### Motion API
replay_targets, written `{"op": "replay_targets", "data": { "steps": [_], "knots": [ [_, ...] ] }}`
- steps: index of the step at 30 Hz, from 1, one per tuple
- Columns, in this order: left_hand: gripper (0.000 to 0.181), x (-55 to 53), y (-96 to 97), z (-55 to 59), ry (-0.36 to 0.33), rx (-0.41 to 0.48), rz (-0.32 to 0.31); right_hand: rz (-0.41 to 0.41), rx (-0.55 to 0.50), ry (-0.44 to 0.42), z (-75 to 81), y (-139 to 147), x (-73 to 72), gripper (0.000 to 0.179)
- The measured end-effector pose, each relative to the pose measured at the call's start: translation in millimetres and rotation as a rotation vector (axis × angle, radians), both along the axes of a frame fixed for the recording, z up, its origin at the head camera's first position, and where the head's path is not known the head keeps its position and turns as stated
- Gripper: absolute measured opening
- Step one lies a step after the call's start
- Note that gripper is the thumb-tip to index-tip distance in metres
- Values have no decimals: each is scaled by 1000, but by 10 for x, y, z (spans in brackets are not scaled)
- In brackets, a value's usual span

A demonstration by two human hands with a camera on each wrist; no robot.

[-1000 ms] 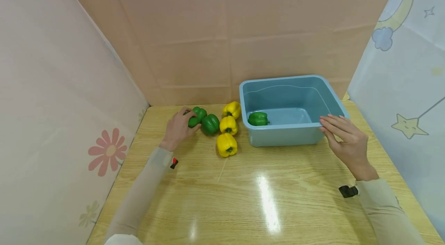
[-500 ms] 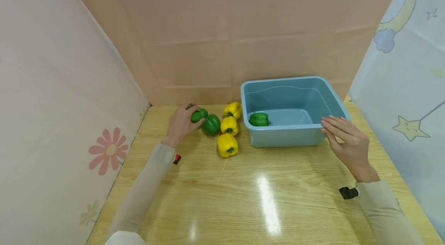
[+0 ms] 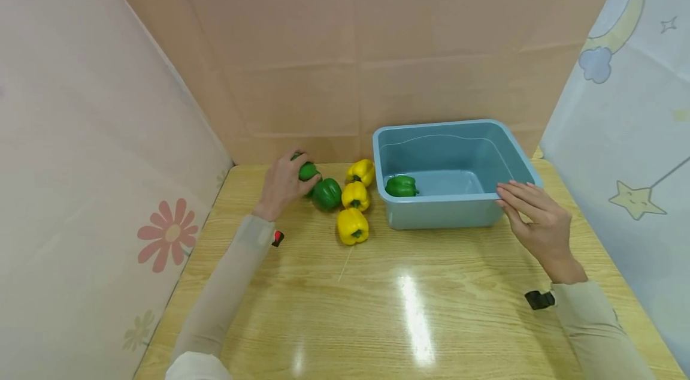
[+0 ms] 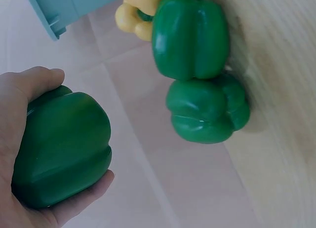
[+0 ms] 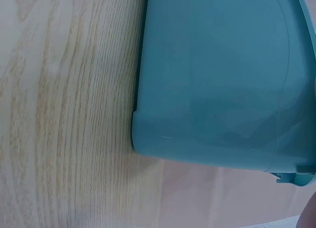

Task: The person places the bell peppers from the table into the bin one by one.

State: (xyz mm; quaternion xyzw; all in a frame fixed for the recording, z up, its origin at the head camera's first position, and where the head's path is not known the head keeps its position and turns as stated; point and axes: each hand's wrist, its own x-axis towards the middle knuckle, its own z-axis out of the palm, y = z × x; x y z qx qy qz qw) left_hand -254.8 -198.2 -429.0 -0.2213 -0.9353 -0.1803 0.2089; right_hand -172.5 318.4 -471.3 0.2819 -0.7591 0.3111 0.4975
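Note:
My left hand (image 3: 281, 183) holds a green bell pepper (image 4: 66, 146), its thumb and fingers wrapped round the sides. That pepper is off the table, near the back wall. Close by lie two more green bell peppers, one (image 3: 327, 194) in plain sight and the other (image 4: 210, 109) mostly behind the hand in the head view. My right hand (image 3: 539, 221) grips the front right corner of a blue plastic basin (image 3: 442, 212), fingers over the rim and thumb below. Inside the basin, at its left, sits a green bell pepper (image 3: 401, 186).
Three yellow bell peppers (image 3: 353, 226) stand in a row between the green ones and the basin. A tan cloth backdrop (image 3: 302, 68) closes off the rear of the wooden table (image 3: 334, 308). Patterned sheets (image 3: 641, 146) hang at both sides.
The left hand has closed round a green bell pepper and raised it slightly, up and toward the back. The right hand and the basin stay where they were.

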Motion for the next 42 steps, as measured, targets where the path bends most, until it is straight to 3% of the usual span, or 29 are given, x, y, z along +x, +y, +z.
{"op": "replay_targets", "data": {
  "steps": [12,24,42],
  "knots": [
    [32,-77,79,226,23,18,-52,6,-4,-1,2,-14,17,44],
    [31,-112,207,417,8,7,-42,1,-8,1,7,-6,8,43],
    [35,-226,433,548,3,-22,-60,0,-10,-5,16,-14,18,43]
  ]
}}
